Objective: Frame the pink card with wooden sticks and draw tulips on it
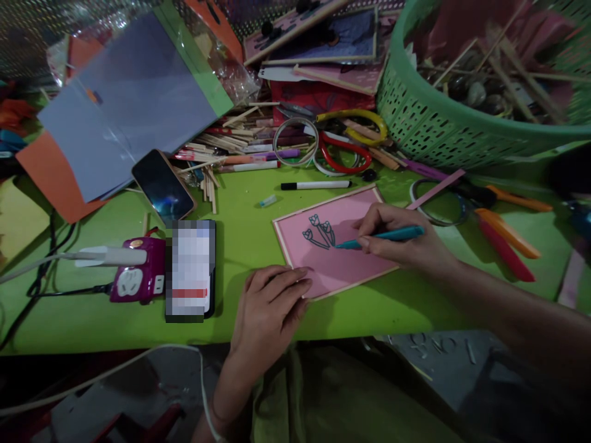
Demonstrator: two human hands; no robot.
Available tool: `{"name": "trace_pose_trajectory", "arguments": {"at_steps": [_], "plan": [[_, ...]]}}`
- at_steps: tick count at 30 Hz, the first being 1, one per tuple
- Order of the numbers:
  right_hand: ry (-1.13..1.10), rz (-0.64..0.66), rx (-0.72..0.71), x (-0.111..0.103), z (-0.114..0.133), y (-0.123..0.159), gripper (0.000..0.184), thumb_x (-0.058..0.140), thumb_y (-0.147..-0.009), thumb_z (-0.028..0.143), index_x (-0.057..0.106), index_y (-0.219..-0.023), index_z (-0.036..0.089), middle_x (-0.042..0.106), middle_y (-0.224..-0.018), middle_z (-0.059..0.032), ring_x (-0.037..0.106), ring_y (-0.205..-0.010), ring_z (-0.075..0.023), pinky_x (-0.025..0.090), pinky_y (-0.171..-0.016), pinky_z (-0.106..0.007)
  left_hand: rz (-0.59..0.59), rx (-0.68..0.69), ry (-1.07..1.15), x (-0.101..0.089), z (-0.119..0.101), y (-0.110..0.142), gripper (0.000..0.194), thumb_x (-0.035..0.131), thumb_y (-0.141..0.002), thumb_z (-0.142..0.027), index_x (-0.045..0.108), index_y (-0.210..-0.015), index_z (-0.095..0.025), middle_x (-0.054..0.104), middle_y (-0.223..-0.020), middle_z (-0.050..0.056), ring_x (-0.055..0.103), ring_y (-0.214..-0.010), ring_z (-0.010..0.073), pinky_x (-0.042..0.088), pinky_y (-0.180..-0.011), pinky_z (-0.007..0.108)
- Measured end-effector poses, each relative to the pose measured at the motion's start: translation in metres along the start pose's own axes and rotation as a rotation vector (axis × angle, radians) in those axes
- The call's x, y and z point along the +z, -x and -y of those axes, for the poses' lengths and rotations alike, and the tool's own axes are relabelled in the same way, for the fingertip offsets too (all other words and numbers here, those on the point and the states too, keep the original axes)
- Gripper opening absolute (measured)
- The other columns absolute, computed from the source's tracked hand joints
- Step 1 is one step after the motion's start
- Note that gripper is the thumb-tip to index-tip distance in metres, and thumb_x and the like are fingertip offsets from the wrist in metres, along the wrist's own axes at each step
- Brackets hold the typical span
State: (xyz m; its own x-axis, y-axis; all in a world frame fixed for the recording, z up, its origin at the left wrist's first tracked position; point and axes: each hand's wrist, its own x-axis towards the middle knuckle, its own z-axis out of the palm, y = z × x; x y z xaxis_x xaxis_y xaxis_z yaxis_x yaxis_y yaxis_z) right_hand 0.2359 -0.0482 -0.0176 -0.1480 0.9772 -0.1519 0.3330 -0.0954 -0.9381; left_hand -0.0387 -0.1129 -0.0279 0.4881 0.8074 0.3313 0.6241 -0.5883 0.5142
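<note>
A pink card [341,264] edged with thin wooden sticks lies tilted on the green table. Dark outlined tulips [319,231] are drawn on it. My right hand [392,237] grips a teal marker [397,233], its tip at the stems of the flowers. My left hand [274,301] rests over the card's lower left corner, fingers stretched out and lying on its edge. Just above the card is a white marker with black ends [323,184]. A small teal pen cap [268,200] lies to its left.
At the left are a phone with a lit screen [190,264], a dark phone [164,187] and a purple power adapter [138,271] with cables. Scissors [346,154], tape rolls and sticks crowd the back. A green basket [415,117] stands at back right, cutters [505,246] below it.
</note>
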Motion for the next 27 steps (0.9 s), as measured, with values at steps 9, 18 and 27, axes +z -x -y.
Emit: {"name": "trace_pose_trajectory", "arguments": {"at_steps": [9, 18, 27], "plan": [[-0.008, -0.154, -0.074, 0.0007, 0.0019, -0.0073, 0.018, 0.077, -0.077, 0.032, 0.061, -0.069, 0.029, 0.063, -0.068, 0.0, 0.055, -0.063, -0.0199, 0.04, -0.058, -0.035, 0.002, -0.004, 0.012, 0.0, -0.0004, 0.0008, 0.02, 0.065, -0.1, -0.02, 0.073, -0.118, -0.023, 0.081, -0.121, 0.001, 0.067, -0.113, 0.0234, 0.056, -0.092, 0.043], [0.021, -0.135, -0.054, 0.0015, 0.0011, -0.0076, 0.02, 0.078, -0.078, 0.035, 0.061, -0.071, 0.027, 0.063, -0.07, -0.0001, 0.055, -0.065, -0.0193, 0.042, -0.059, -0.034, 0.009, -0.008, 0.015, 0.0008, 0.0001, 0.0022, 0.021, 0.066, -0.1, -0.019, 0.072, -0.119, -0.023, 0.081, -0.122, 0.0, 0.067, -0.114, 0.0237, 0.056, -0.092, 0.044], [0.026, -0.128, -0.054, 0.0012, 0.0056, -0.0073, 0.02, 0.078, -0.078, 0.034, 0.061, -0.069, 0.028, 0.063, -0.069, 0.0002, 0.054, -0.064, -0.0191, 0.042, -0.059, -0.034, -0.001, -0.01, 0.01, 0.0001, -0.0005, 0.001, 0.02, 0.067, -0.099, -0.019, 0.073, -0.118, -0.023, 0.082, -0.121, 0.001, 0.068, -0.112, 0.0231, 0.058, -0.09, 0.044]]}}
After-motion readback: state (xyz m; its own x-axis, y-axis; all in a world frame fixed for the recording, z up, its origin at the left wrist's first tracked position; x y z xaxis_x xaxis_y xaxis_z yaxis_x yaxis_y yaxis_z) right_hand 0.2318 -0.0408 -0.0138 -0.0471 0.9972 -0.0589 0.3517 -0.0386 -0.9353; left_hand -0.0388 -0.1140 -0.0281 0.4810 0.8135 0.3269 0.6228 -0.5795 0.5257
